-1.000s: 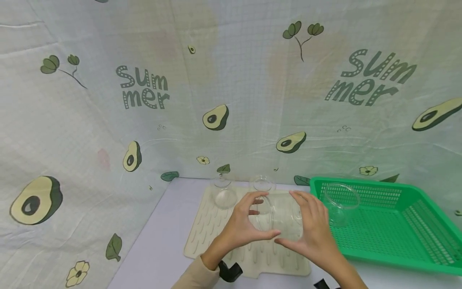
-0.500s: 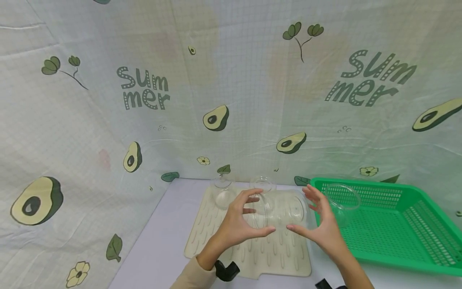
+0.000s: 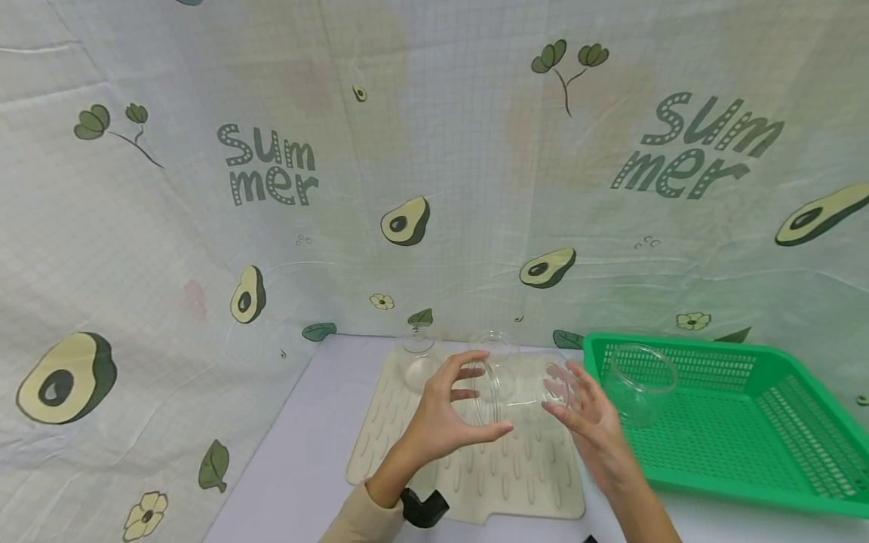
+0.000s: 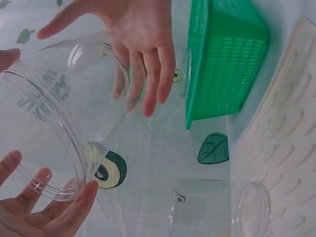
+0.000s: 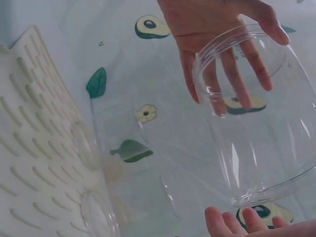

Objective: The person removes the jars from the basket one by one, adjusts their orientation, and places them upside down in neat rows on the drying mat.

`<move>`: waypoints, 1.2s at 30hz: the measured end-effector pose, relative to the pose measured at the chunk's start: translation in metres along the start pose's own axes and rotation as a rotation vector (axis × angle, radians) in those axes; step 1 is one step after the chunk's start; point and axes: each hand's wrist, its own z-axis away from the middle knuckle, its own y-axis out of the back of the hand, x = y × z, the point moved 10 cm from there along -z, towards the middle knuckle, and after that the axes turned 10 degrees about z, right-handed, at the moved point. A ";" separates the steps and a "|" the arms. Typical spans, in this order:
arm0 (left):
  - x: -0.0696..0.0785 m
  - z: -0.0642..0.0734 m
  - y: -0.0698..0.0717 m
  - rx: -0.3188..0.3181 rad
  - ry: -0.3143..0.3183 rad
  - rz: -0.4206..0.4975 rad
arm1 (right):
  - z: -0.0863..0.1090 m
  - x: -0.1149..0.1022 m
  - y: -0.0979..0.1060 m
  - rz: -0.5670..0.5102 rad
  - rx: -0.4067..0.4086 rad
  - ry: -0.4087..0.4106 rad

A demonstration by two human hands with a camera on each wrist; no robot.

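A clear jar [image 3: 521, 388] lies sideways in the air above the beige ribbed mat [image 3: 502, 475]. My left hand [image 3: 437, 415] grips its ringed mouth end, thumb on the near side and fingers on the far side. At the opposite end, my right hand [image 3: 600, 426] is by the base, its fingers seen through the clear wall. In the left wrist view the right hand [image 4: 140, 34] shows nearly straight fingers, with the thumb spread away. The right wrist view shows the left hand's fingers [image 5: 229, 74] around the rim, and the right fingertips [image 5: 252, 217] just below the jar's base.
Two more clear vessels, one at the back left [image 3: 419, 369] and one at the back middle [image 3: 494, 345], stand on the mat. A green basket [image 3: 747, 495] at the right has a clear jar [image 3: 641, 388] at its left side. A printed cloth [image 3: 462, 151] hangs behind the table.
My right hand drew off the jar to the right, then came back to its base end with the fingers turned inward. My left hand shifted slightly left with the jar.
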 end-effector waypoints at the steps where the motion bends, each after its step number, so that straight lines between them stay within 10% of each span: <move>1: 0.000 0.000 0.000 0.001 0.000 0.003 | 0.000 0.001 -0.002 -0.036 -0.014 0.008; 16: 0.002 -0.001 0.000 0.000 -0.036 0.031 | 0.006 0.021 -0.033 -0.451 -0.263 -0.011; 36: -0.001 0.003 0.000 -0.014 -0.044 0.039 | 0.002 0.025 -0.042 -0.563 -0.215 -0.056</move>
